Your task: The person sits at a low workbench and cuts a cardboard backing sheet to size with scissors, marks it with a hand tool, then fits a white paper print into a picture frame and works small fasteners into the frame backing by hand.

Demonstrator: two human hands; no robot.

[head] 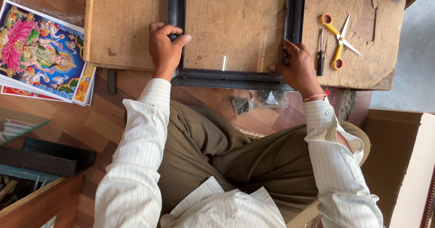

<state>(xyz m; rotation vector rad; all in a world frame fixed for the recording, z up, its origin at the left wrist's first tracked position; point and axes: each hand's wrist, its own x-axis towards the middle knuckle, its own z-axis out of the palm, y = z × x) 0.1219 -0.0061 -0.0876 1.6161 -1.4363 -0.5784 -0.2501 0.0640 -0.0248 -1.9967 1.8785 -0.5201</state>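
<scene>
Head view, looking down: the left hand [166,49] is curled over the left rail of a dark rectangular picture frame [235,79], thumb on the inner edge, fingers clamped on the rail. The right hand [297,67] presses on the frame's lower right corner, fingers closed against the right rail. Both forearms, in white striped sleeves, reach forward from the lap.

The frame lies flat on a worn wooden work board [122,24], and its near rail overhangs the board's front edge just ahead of both wrists. Bare board shows left of the left hand.

Just right of the right hand lies a small dark-handled screwdriver [321,55], and beyond it a pair of yellow-handled scissors [339,40], blades apart; both crowd that side. Below the right wrist, on the wooden floor, sit two small clear bags of dark fasteners [258,101]. Well left of the left hand lies a stack of colourful printed pictures [41,51]. A cardboard box [403,160] stands beside the right elbow.
</scene>
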